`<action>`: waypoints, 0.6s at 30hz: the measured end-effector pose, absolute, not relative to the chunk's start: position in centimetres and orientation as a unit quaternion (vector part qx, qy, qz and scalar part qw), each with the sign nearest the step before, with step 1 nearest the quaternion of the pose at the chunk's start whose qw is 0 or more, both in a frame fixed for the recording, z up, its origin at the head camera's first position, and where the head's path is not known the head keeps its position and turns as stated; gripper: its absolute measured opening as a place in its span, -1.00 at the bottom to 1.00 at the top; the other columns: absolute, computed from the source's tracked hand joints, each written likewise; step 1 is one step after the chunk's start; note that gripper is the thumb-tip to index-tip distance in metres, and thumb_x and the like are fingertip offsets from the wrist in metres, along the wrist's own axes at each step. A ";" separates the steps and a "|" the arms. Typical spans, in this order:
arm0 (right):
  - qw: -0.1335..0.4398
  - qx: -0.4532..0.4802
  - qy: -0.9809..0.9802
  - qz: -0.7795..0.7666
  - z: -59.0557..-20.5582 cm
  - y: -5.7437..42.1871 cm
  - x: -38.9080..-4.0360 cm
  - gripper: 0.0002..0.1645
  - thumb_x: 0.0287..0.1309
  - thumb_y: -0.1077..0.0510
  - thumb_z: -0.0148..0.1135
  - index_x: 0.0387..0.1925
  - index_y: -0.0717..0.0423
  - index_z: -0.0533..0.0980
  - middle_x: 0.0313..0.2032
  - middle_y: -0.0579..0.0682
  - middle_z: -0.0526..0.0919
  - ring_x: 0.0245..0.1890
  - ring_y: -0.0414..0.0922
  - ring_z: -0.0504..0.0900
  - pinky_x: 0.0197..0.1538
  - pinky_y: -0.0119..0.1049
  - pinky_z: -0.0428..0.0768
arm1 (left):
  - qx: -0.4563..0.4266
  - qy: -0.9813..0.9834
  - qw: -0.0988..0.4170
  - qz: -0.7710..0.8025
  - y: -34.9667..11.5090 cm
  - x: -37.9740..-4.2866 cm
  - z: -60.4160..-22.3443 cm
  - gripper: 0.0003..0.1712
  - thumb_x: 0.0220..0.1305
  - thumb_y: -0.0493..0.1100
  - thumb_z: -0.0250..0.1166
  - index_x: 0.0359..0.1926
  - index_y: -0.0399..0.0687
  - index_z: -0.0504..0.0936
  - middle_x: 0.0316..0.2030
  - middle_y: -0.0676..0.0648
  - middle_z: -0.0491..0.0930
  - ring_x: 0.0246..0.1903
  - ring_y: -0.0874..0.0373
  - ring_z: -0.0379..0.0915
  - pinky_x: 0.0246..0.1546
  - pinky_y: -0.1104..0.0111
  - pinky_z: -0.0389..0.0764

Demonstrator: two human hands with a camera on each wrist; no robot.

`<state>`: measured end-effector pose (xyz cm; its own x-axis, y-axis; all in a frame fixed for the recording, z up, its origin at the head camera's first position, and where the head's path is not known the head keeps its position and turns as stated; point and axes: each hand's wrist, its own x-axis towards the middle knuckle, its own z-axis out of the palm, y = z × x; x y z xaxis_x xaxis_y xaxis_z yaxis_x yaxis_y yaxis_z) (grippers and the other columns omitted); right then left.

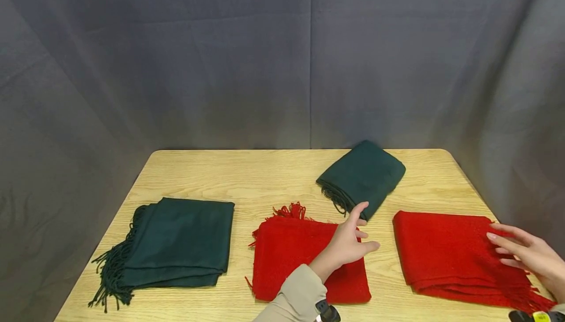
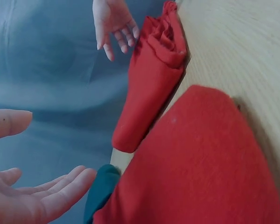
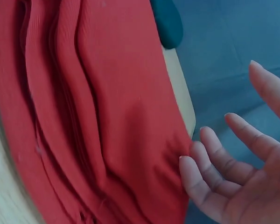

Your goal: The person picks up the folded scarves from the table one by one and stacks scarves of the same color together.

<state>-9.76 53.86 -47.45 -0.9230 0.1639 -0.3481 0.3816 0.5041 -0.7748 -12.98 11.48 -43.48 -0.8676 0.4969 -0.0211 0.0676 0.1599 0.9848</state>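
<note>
Red cloths [image 1: 287, 253] lie near left hand [image 1: 345, 245] and right hand [image 1: 531, 254], fingers [image 1: 359, 210] spread.

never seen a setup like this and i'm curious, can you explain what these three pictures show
There is no machine here, just a person's bare hands: the left hand and the right hand. The wide picture is taken from the person's head, looking forward and down; the other two from the left and right wrists. On the wooden table lie four folded, fringed cloths: the left green cloth, the far green cloth, the middle red cloth and the right red cloth. Neither hand holds anything; each is near a red cloth, fingers spread.
</note>
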 end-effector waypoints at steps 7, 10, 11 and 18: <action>0.113 0.177 0.885 -0.416 -49.5 56.1 -10.1 -0.32 0.10 -0.33 0.04 0.20 -0.18 0.22 -0.02 0.17 0.38 -0.35 -0.34 0.43 -0.34 -0.23 0.53 | 0.166 0.731 0.197 0.631 12.2 -12.8 -43.9 -0.12 0.02 -0.32 0.33 0.30 0.28 0.12 0.02 -0.09 0.40 -0.12 0.01 0.50 -0.33 0.40 0.52; 0.113 0.195 0.886 -0.405 -47.6 54.4 -9.8 -0.20 0.12 -0.32 0.02 0.25 0.07 0.18 0.00 0.43 0.29 -0.23 -0.12 0.48 -0.27 -0.09 0.47 | 0.157 0.733 0.204 0.630 12.5 -12.9 -43.9 -0.11 0.02 -0.33 0.34 0.30 0.27 0.12 0.00 -0.09 0.40 -0.12 0.00 0.50 -0.32 0.38 0.53; 0.115 0.196 0.888 -0.401 -46.8 53.8 -9.6 -0.16 0.14 -0.30 0.02 0.25 0.16 0.17 -0.03 0.43 0.31 -0.20 -0.03 0.45 -0.28 -0.11 0.45 | 0.152 0.734 0.205 0.630 12.7 -12.9 -44.0 -0.11 0.02 -0.33 0.34 0.30 0.26 0.13 0.00 -0.09 0.41 -0.12 0.02 0.50 -0.32 0.38 0.53; 0.138 0.215 0.874 -0.413 -46.2 52.8 -9.5 0.13 0.12 -0.23 0.11 0.29 0.45 -0.22 -0.47 0.05 0.34 -0.54 0.00 0.30 -0.50 -0.25 0.32 | 0.109 0.735 0.212 0.635 13.8 -13.5 -44.3 -0.12 -0.01 -0.32 0.36 0.25 0.38 0.18 -0.05 -0.05 0.44 -0.25 0.16 0.51 -0.36 0.37 0.53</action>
<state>-9.46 52.82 -46.20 -0.8690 0.2624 -0.4195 0.4907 0.5667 -0.6619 -13.55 13.83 -44.29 -0.8863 0.4294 -0.1733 -0.1087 0.1709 0.9793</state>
